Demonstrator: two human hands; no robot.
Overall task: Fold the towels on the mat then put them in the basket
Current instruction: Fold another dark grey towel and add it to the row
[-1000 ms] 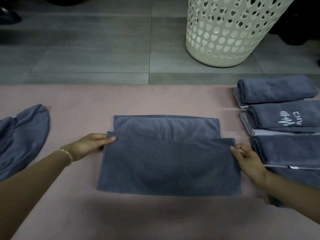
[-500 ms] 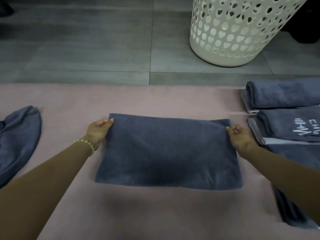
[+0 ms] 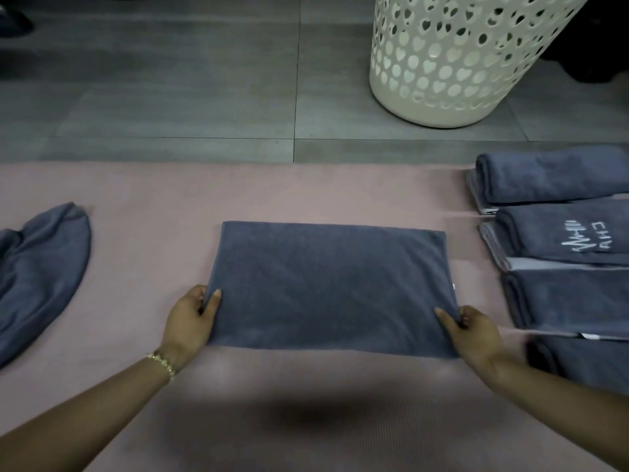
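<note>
Midway through folding one towel

Both hands, left hand [image 3: 190, 318] and right hand [image 3: 471, 330], pinch the centre towel [image 3: 326, 284] by its near corners; next, likely another fold away.

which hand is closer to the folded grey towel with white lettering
Right. The right hand pinches the flat grey towel by its right edge, near the folded grey towel with white lettering; the left hand pinches the opposite edge.
</note>
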